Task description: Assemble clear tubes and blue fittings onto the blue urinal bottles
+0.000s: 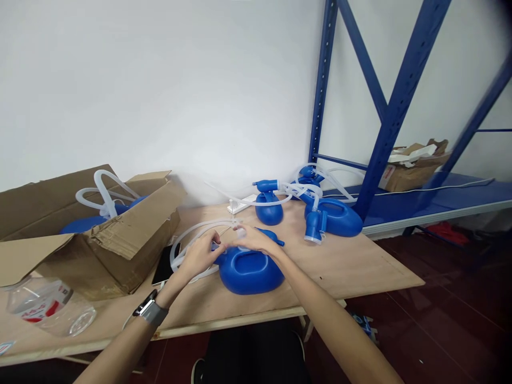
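Note:
A blue plastic urinal bottle with a moulded handle lies on the table in front of me. My left hand is closed around its neck end at the left, where a bit of clear plastic shows between the fingers. Over the top of the bottle reaches my right hand, its fingers curved around a small translucent piece whose kind I cannot make out. Both hands' fingertips come close together. A translucent hose loops on the table beside my left hand.
Several more blue bottles, including an upright one and one lying down, sit at the back right with tangled hoses. An open cardboard box and a clear jug stand left. A blue shelf frame borders the table's right.

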Available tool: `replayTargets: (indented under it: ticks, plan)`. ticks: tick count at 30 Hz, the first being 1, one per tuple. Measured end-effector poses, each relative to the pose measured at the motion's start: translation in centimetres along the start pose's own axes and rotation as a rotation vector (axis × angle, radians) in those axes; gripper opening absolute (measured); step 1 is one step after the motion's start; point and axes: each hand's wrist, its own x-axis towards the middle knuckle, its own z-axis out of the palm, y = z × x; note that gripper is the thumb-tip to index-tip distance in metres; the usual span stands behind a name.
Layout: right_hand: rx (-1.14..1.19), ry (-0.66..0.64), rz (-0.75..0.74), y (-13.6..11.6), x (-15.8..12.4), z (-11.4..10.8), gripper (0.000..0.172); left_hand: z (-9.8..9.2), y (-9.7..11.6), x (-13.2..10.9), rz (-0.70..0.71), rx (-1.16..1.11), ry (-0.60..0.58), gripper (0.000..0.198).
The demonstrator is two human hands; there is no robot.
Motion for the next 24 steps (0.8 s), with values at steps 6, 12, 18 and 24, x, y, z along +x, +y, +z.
replayTargets:
  ticks: [6, 12, 18, 24]
  plan:
    - [0.128, 0.296, -0.142, 3.3, -1.3, -4.0, 0.084, -0.5, -1.0, 1.6, 0.165, 0.122, 0.011, 0.027]
    - [-0.035, 0.498, -0.114, 9.0, -2.6, -10.3, 0.069, -1.4, -3.8, 3.7, 0.238, 0.151, -0.022, 0.032]
    - [-0.156, 0.457, -0.126, 11.8, -2.9, -9.9, 0.064, -1.7, -6.1, 4.1, 0.214, 0.145, -0.026, 0.037]
    - [-0.152, 0.419, -0.146, 12.2, -2.5, -8.2, 0.035, -1.2, -5.6, 4.3, 0.160, 0.160, 0.006, 0.037]
